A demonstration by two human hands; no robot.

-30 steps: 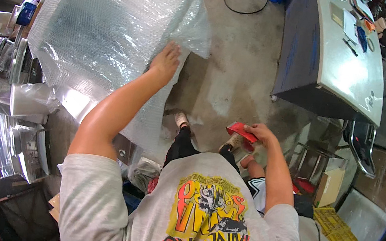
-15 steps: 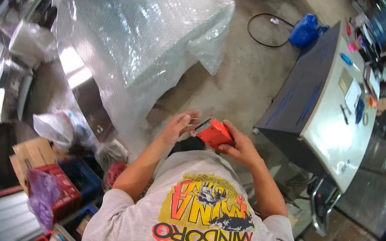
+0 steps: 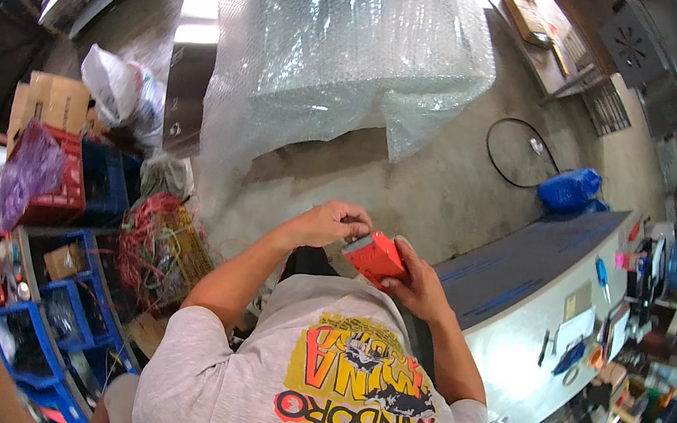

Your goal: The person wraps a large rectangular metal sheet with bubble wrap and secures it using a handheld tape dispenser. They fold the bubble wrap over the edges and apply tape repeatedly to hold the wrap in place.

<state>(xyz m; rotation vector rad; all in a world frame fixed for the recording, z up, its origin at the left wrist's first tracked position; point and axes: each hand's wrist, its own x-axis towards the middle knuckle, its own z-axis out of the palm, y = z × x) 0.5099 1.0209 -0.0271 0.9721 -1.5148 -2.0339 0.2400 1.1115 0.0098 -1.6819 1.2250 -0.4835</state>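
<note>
An orange-red boxy object (image 3: 375, 257) with a grey end is held in front of my waist. My right hand (image 3: 421, 285) grips it from the right, with thumb and fingers on opposite sides. At its grey end is my left hand (image 3: 335, 223), fingers curled in and fingertips close to or touching that end. What the left fingertips pinch, if anything, is hidden. Beyond both hands, a large sheet of bubble wrap (image 3: 336, 47) drapes over a big object, covering most of it.
To the right stands a long table (image 3: 500, 355) carrying tools and papers. A blue bag (image 3: 571, 190) and a black hose loop (image 3: 488, 142) lie on the floor beyond it. Left are a white sack (image 3: 114, 85), red crate (image 3: 64, 195), tangled pink straps (image 3: 151, 250) and blue bins (image 3: 69, 312).
My view has swung right, so the wrapped object and table sit differently. The left fingers, spread beside the orange-red object before, are now curled at its grey end. The right hand keeps its grip.
</note>
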